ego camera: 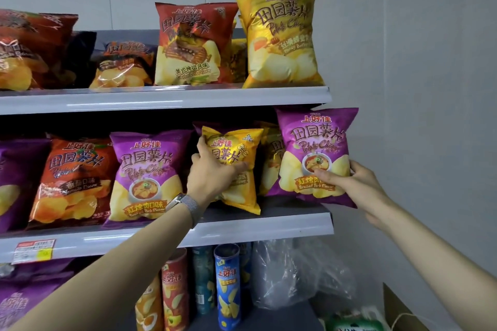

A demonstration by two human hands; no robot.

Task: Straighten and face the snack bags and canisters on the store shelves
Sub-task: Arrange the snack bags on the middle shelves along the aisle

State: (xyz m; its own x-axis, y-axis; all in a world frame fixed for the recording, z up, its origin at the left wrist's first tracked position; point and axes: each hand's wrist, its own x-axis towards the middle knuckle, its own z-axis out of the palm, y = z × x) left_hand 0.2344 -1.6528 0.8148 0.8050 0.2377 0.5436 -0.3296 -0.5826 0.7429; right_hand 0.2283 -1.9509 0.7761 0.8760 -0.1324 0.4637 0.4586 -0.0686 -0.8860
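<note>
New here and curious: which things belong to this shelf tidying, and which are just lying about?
Job: yellow bag, gripped by the left hand; purple bag, held by the right hand; blue canister.
Lying about: clear plastic bag; brown cardboard.

Soft, even indoor light, fairly bright. Glare streaks the yellow bag and shelf edge; shadow lies under each shelf. Left edge bends and blurs.

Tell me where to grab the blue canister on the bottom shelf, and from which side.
Probably wrap the upper body of the blue canister, coming from the front. It stands upright, the middle shelf close over its lid and a red canister close on its left.
</note>
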